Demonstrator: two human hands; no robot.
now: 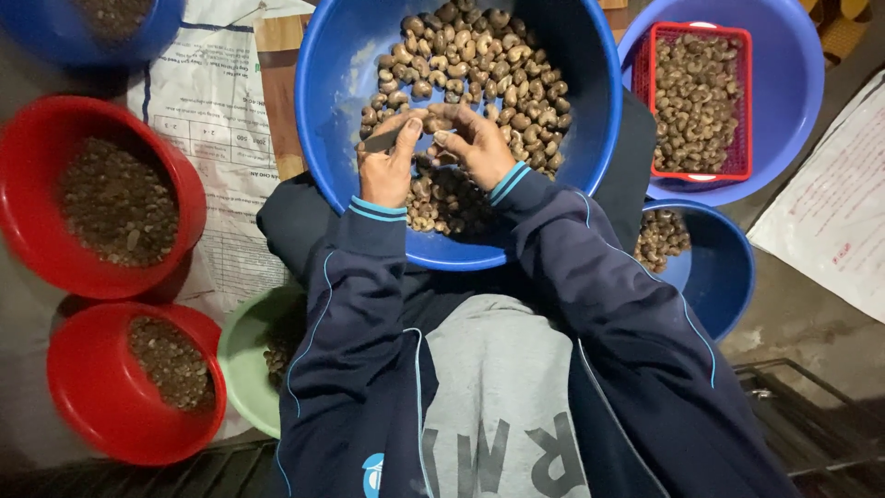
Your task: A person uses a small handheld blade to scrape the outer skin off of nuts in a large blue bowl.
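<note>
Soft, even light is falling from above, leaving the scene moderately bright at the centre. A pale sheen is showing on the inner wall of the big blue basin [336,83], and the nuts [479,65] there are looking sharp. The hands [433,148] are casting a faint shadow below them. The red bowl [32,212] at the left edge is looking slightly blurred and stretched. The lower corners are sinking into darkness, and the floor [793,314] is staying dim.
</note>
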